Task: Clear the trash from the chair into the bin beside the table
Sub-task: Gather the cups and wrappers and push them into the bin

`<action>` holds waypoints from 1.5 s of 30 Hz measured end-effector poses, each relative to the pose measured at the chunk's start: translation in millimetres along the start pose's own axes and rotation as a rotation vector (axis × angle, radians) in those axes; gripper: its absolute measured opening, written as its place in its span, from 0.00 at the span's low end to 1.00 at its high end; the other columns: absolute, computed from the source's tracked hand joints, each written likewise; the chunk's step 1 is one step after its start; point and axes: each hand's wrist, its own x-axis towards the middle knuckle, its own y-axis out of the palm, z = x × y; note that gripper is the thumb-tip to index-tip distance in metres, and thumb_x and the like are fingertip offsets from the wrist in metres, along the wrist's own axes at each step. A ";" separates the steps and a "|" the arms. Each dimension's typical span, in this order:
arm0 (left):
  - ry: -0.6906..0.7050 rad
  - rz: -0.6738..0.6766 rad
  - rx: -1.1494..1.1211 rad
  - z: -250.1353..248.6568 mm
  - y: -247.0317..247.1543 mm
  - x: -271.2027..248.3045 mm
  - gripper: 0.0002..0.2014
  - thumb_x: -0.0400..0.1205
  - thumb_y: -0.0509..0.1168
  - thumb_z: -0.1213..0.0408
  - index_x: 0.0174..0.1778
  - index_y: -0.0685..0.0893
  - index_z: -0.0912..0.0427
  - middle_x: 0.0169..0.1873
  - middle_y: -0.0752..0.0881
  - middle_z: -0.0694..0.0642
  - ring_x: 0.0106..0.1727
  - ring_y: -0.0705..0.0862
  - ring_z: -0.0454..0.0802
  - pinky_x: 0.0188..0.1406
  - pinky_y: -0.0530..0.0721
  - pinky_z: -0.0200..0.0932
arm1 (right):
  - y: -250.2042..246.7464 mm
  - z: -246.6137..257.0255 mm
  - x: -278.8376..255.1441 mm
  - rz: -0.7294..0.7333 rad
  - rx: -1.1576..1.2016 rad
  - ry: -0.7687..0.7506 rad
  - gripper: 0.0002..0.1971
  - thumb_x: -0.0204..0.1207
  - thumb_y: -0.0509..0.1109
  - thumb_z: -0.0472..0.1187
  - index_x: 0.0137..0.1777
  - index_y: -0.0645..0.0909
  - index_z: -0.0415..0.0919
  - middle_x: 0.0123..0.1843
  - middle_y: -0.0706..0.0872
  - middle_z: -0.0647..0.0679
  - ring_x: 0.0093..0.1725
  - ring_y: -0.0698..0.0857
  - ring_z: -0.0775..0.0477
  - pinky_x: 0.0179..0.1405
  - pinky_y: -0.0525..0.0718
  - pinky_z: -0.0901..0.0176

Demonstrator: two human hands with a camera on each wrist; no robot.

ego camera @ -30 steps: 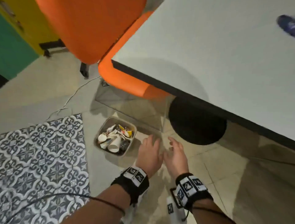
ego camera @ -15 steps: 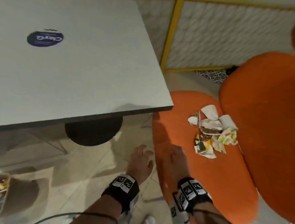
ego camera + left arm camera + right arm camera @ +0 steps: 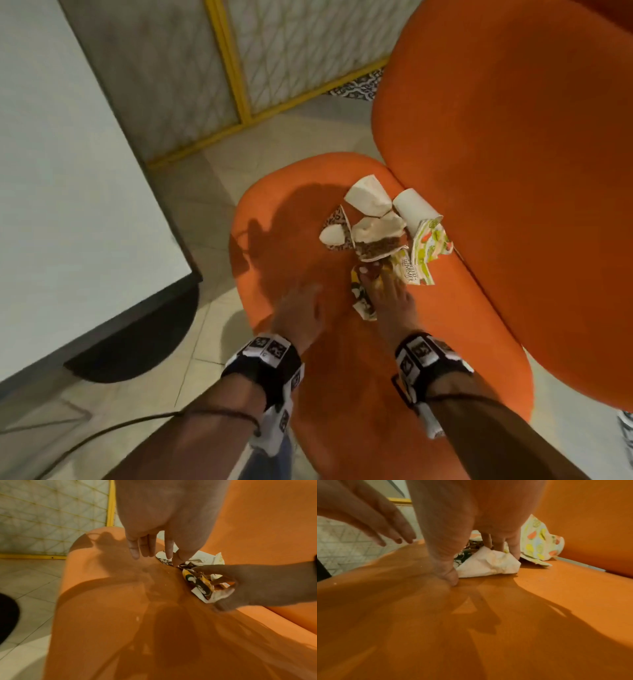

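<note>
A pile of trash lies on the orange chair seat (image 3: 342, 394): white paper cups (image 3: 368, 200), a fruit-print napkin (image 3: 430, 243) and a crumpled yellow-and-black wrapper (image 3: 359, 298) at the near edge of the pile. My right hand (image 3: 385, 291) is on that wrapper (image 3: 200, 585). Its fingers reach over the wrapper and its thumb (image 3: 450, 577) presses the seat at the near side of the white paper (image 3: 498, 565). My left hand (image 3: 301, 305) hovers just left of the pile with fingers straight (image 3: 147, 547), holding nothing. The bin is out of view.
The chair's orange backrest (image 3: 513, 171) rises right behind the pile. The pale table (image 3: 68, 171) stands to the left with its dark round base (image 3: 137, 342) on the tiled floor. A yellow-framed panel (image 3: 233, 68) closes the far side.
The view swung from the bin on the floor to the chair. Both hands moved from above the floor onto the seat, and my right hand has reached the wrapper.
</note>
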 end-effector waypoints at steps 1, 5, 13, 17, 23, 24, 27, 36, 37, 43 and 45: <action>0.008 -0.018 -0.002 -1.9 -3.3 15.2 0.20 0.83 0.59 0.61 0.72 0.70 0.47 0.70 0.71 0.51 0.70 0.72 0.52 0.68 0.73 0.47 | 1.1 1.6 6.5 0.012 -0.030 -0.010 0.44 0.80 0.64 0.44 0.82 0.32 0.55 0.84 0.34 0.40 0.83 0.48 0.33 0.79 0.60 0.40; 0.051 -0.044 0.073 -14.4 -10.8 81.4 0.28 0.79 0.66 0.63 0.74 0.65 0.49 0.73 0.66 0.55 0.73 0.67 0.57 0.68 0.76 0.55 | 10.9 11.5 20.3 -0.025 -0.032 0.002 0.44 0.81 0.64 0.47 0.82 0.32 0.55 0.84 0.37 0.36 0.79 0.58 0.29 0.65 0.78 0.40; 0.133 0.106 0.452 -35.9 1.6 163.0 0.40 0.75 0.69 0.45 0.81 0.56 0.45 0.82 0.53 0.57 0.81 0.50 0.65 0.76 0.58 0.63 | 17.3 -1.8 19.4 -0.486 0.120 -0.080 0.38 0.57 0.84 0.36 0.69 0.77 0.51 0.60 0.85 0.37 0.37 0.83 0.36 0.16 0.76 0.57; 0.169 0.012 0.445 -39.8 6.9 161.8 0.34 0.75 0.70 0.47 0.76 0.66 0.47 0.78 0.60 0.58 0.77 0.58 0.63 0.71 0.65 0.58 | 16.1 -6.5 5.4 -0.576 0.327 -0.027 0.28 0.65 0.82 0.40 0.66 0.81 0.54 0.57 0.87 0.50 0.48 0.86 0.42 0.26 0.85 0.54; 0.034 -0.118 0.029 -40.1 1.9 149.1 0.28 0.65 0.79 0.60 0.58 0.75 0.59 0.63 0.69 0.63 0.62 0.74 0.63 0.59 0.78 0.54 | 22.4 -8.2 -20.9 -0.688 0.682 0.156 0.25 0.71 0.76 0.33 0.66 0.82 0.54 0.62 0.87 0.52 0.55 0.88 0.44 0.46 0.90 0.48; -0.001 -0.161 -0.107 -39.5 -0.2 147.1 0.27 0.65 0.80 0.62 0.55 0.75 0.59 0.62 0.69 0.62 0.58 0.76 0.62 0.54 0.79 0.52 | 24.5 -8.6 -24.0 -0.714 0.721 0.164 0.27 0.69 0.76 0.30 0.66 0.82 0.54 0.62 0.87 0.52 0.56 0.88 0.44 0.48 0.89 0.47; 0.007 -0.236 -0.362 -49.8 -8.8 141.4 0.27 0.64 0.81 0.60 0.53 0.75 0.58 0.61 0.69 0.58 0.53 0.75 0.52 0.46 0.78 0.45 | 27.0 -12.1 -29.9 -0.822 0.826 0.136 0.30 0.67 0.76 0.25 0.65 0.82 0.53 0.62 0.86 0.55 0.57 0.87 0.49 0.52 0.89 0.52; 0.068 0.192 -0.434 -96.7 15.8 163.3 0.44 0.70 0.77 0.66 0.78 0.59 0.60 0.71 0.72 0.57 0.73 0.71 0.52 0.65 0.69 0.38 | 28.3 -23.6 -30.6 -0.917 0.932 0.172 0.25 0.69 0.76 0.26 0.62 0.85 0.49 0.58 0.87 0.56 0.54 0.84 0.61 0.55 0.81 0.71; 0.058 0.198 -0.377 -92.7 17.7 167.6 0.45 0.69 0.78 0.61 0.79 0.60 0.60 0.73 0.72 0.57 0.74 0.71 0.53 0.67 0.69 0.41 | 29.0 -24.2 -32.3 -0.922 0.922 0.169 0.24 0.68 0.76 0.25 0.61 0.86 0.48 0.56 0.89 0.54 0.51 0.83 0.62 0.54 0.78 0.77; 0.161 0.123 0.037 -76.9 15.2 173.5 0.48 0.60 0.78 0.41 0.72 0.68 0.58 0.71 0.73 0.58 0.73 0.69 0.61 0.73 0.68 0.59 | 38.1 -21.3 -42.6 -0.850 1.044 0.197 0.25 0.69 0.75 0.26 0.61 0.85 0.54 0.55 0.89 0.56 0.52 0.88 0.55 0.48 0.87 0.57; 0.154 0.124 -0.128 -79.5 18.7 166.0 0.43 0.63 0.80 0.50 0.71 0.68 0.59 0.66 0.78 0.58 0.68 0.76 0.58 0.67 0.75 0.57 | 39.1 -21.2 -43.2 -0.831 1.081 0.217 0.25 0.71 0.75 0.27 0.61 0.85 0.55 0.56 0.89 0.58 0.53 0.87 0.57 0.49 0.87 0.57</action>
